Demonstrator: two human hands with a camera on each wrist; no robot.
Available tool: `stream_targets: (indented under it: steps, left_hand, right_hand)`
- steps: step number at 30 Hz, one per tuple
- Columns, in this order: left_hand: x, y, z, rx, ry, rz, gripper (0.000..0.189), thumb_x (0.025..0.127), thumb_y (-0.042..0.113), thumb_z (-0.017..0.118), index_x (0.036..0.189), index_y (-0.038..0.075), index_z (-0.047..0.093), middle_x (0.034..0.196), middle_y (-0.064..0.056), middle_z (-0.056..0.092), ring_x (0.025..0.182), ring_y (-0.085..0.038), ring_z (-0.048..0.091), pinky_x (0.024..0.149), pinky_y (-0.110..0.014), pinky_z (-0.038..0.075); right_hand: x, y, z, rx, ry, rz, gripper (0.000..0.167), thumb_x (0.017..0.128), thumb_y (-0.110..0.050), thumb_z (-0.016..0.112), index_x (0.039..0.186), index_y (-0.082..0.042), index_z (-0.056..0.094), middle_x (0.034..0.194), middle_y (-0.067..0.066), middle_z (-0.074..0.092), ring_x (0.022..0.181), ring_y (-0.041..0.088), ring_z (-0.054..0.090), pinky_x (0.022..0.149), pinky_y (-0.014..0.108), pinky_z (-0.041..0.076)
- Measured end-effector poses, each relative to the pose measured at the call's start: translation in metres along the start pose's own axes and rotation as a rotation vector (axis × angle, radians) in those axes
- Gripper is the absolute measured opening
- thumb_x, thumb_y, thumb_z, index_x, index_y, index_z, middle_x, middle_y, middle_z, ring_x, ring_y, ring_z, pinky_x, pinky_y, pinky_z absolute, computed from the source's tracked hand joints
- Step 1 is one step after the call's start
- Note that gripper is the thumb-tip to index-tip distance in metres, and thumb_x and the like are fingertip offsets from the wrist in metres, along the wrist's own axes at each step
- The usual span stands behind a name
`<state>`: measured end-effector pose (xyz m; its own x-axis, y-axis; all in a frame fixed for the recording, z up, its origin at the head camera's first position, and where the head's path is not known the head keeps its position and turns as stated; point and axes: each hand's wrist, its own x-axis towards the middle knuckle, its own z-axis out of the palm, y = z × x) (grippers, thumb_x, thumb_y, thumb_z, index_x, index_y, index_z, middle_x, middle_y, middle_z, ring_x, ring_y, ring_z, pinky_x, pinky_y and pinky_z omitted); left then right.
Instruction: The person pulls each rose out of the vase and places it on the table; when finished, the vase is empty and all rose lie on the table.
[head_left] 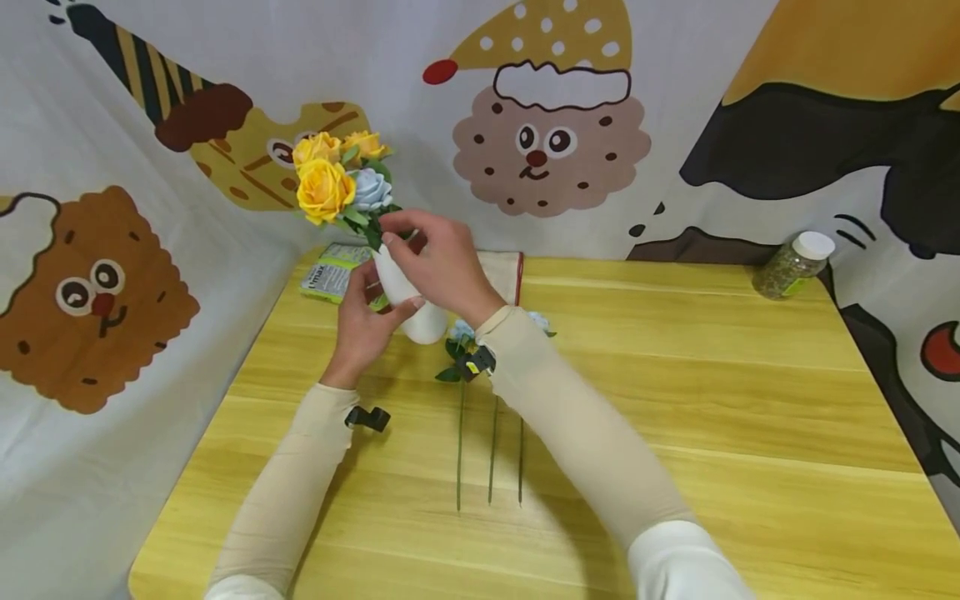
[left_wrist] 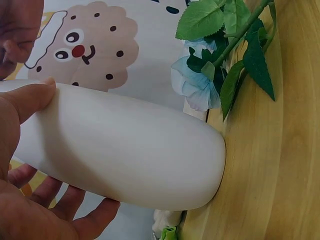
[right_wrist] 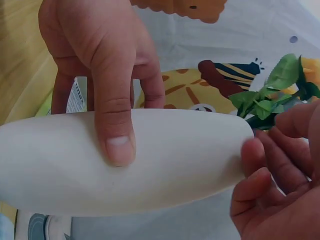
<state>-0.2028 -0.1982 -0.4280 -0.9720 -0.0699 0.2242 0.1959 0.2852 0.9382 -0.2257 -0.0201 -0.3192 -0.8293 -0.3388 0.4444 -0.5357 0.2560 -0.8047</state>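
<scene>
A white vase [head_left: 426,323] leans slightly to the left, its base at the tabletop. My left hand [head_left: 362,329] grips it round the middle, the thumb on the near side and the fingers behind [left_wrist: 100,217]. Out of its mouth rise yellow roses [head_left: 326,190] and a pale blue rose [head_left: 371,190] with green leaves [right_wrist: 282,72]. At the mouth, my right hand [head_left: 444,260] pinches at a flower stem among the leaves; its fingers partly hide the stem. Several curled fingertips [right_wrist: 252,152] sit right at the vase rim.
On the wooden table [head_left: 712,400], pale blue flowers [head_left: 462,330] with three long green stems [head_left: 460,442] lie beneath my right forearm. Behind the vase are a green-and-grey packet [head_left: 330,273] and a red-edged cloth [head_left: 501,271]. A white-lidded jar [head_left: 793,265] stands at the back right.
</scene>
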Motion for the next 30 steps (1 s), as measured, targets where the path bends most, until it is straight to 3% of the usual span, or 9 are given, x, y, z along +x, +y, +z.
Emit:
stream_targets:
  steps: [3, 8, 13, 18, 23, 30]
  left_hand:
    - [0.001, -0.001, -0.001, 0.0, -0.002, 0.006, 0.083, 0.09, 0.034, 0.087, 0.157, 0.021, 0.04, 0.149, -0.006, 0.052, 0.134, -0.028, 0.056, 0.106, -0.059, 0.054]
    - [0.001, -0.002, -0.002, 0.001, 0.003, 0.009, 0.082, 0.09, 0.032, 0.087, 0.156, 0.02, 0.041, 0.148, -0.006, 0.053, 0.134, -0.028, 0.057, 0.106, -0.058, 0.054]
    - [0.0, 0.0, -0.001, -0.014, -0.001, 0.016, 0.081, 0.091, 0.027, 0.086, 0.157, 0.018, 0.041, 0.148, -0.007, 0.053, 0.133, -0.028, 0.057, 0.106, -0.06, 0.053]
    - [0.0, 0.0, -0.001, -0.007, 0.0, 0.022, 0.08, 0.091, 0.026, 0.086, 0.157, 0.017, 0.04, 0.148, -0.008, 0.053, 0.133, -0.028, 0.057, 0.106, -0.06, 0.053]
    - [0.001, 0.0, 0.0, -0.001, -0.002, 0.029, 0.079, 0.091, 0.024, 0.086, 0.155, 0.014, 0.041, 0.148, -0.01, 0.053, 0.133, -0.03, 0.057, 0.106, -0.061, 0.053]
    - [0.003, 0.0, 0.001, 0.018, 0.012, 0.016, 0.081, 0.089, 0.025, 0.088, 0.154, 0.011, 0.042, 0.148, -0.011, 0.053, 0.131, -0.031, 0.058, 0.105, -0.061, 0.054]
  right_hand:
    - [0.007, -0.001, 0.003, -0.035, -0.021, 0.013, 0.031, 0.107, -0.023, 0.063, 0.136, -0.013, 0.072, 0.126, 0.002, 0.077, 0.082, 0.009, 0.068, 0.074, 0.025, 0.056]
    - [0.017, -0.006, 0.006, -0.107, -0.048, 0.07, 0.033, 0.108, -0.024, 0.062, 0.138, -0.014, 0.07, 0.127, 0.001, 0.077, 0.093, 0.012, 0.071, 0.082, 0.026, 0.056]
    - [0.021, -0.009, 0.007, -0.173, -0.061, 0.113, 0.02, 0.106, -0.021, 0.062, 0.119, -0.015, 0.077, 0.113, -0.001, 0.079, 0.099, 0.013, 0.071, 0.087, 0.029, 0.055]
    - [0.021, -0.007, 0.005, -0.13, -0.056, 0.127, 0.017, 0.107, -0.02, 0.063, 0.11, -0.012, 0.077, 0.106, 0.002, 0.078, 0.088, 0.013, 0.07, 0.079, 0.029, 0.057]
    - [0.019, -0.007, 0.002, -0.049, -0.004, 0.141, 0.015, 0.107, -0.017, 0.061, 0.117, -0.012, 0.072, 0.102, 0.003, 0.076, 0.077, 0.015, 0.069, 0.069, 0.028, 0.056]
    - [0.019, -0.011, -0.005, -0.034, 0.114, 0.075, 0.02, 0.105, -0.019, 0.066, 0.124, -0.012, 0.071, 0.106, 0.004, 0.079, 0.095, 0.014, 0.07, 0.082, 0.026, 0.055]
